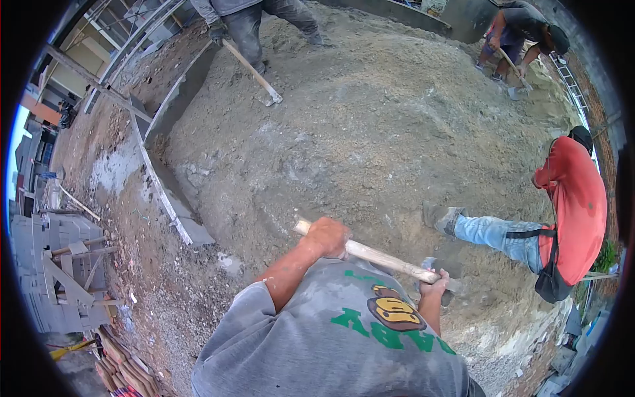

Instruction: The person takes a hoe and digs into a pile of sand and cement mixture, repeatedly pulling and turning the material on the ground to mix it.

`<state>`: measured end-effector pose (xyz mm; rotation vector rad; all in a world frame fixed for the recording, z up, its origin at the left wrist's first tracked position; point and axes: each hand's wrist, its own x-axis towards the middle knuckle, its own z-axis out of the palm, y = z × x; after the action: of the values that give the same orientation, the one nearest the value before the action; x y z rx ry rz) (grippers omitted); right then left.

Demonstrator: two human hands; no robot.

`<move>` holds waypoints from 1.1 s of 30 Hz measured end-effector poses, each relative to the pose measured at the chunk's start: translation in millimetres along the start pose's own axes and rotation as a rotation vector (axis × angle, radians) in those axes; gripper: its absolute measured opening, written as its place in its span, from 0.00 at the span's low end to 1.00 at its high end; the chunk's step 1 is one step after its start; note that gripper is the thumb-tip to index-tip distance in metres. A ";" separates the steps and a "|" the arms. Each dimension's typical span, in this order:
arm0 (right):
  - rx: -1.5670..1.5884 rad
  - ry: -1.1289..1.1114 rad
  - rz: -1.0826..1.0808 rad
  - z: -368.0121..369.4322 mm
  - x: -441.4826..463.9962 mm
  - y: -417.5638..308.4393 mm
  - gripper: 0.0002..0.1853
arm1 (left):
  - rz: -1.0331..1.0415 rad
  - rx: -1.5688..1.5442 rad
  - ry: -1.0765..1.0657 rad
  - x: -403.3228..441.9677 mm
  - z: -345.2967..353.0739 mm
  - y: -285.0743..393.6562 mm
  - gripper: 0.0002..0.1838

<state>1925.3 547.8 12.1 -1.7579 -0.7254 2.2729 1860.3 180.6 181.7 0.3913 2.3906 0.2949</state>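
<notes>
My left hand is wrapped round the pale wooden handle of a digging tool, near the handle's free end. At the tool's other end my right hand is closed beside its grey metal head. The shape of that head is partly hidden by the hand. The tool lies slantwise in front of my grey shirt, above a broad bed of grey-brown soil.
A person in a red shirt bends at the right, one boot on the soil. Two others, at top left and top right, hold long-handled tools. A low concrete edge runs along the left; stacked grey blocks stand beyond.
</notes>
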 end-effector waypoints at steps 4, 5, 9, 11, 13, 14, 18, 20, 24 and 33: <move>0.032 -0.091 0.054 -39.3 30.6 -28.1 0.19 | 0.040 0.086 0.039 9.2 14.9 30.7 0.19; 0.029 -0.082 0.044 -43.1 28.2 -30.6 0.19 | 0.046 0.095 0.046 11.1 18.6 34.4 0.21; 0.076 -0.074 -0.003 -50.5 16.3 -43.0 0.19 | 0.111 0.121 0.066 9.0 11.3 55.8 0.21; 0.108 -0.088 -0.005 -59.8 19.2 -46.1 0.20 | 0.119 0.139 0.057 11.1 7.7 63.9 0.20; 0.136 -0.095 0.001 -67.2 25.2 -49.0 0.20 | 0.135 0.163 0.054 16.5 5.0 72.4 0.20; 0.152 -0.089 -0.003 -71.7 25.8 -50.7 0.20 | 0.148 0.178 0.054 18.3 4.7 76.2 0.20; 0.190 -0.041 0.002 -83.3 24.9 -58.0 0.20 | 0.151 0.187 0.031 22.0 5.1 94.6 0.19; 0.201 -0.012 0.006 -89.9 23.9 -59.4 0.19 | 0.183 0.220 0.042 26.2 11.0 97.0 0.20; 0.222 -0.013 0.026 -114.2 42.9 -52.3 0.19 | 0.185 0.205 0.015 27.0 16.4 100.4 0.21; 0.144 -0.014 0.044 -123.7 56.6 -43.2 0.22 | 0.187 0.162 0.037 18.4 14.5 95.0 0.20</move>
<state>2019.6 642.3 -38.5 -1.7104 -0.5160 2.3048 1875.7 276.9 189.7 0.6919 2.4256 0.1940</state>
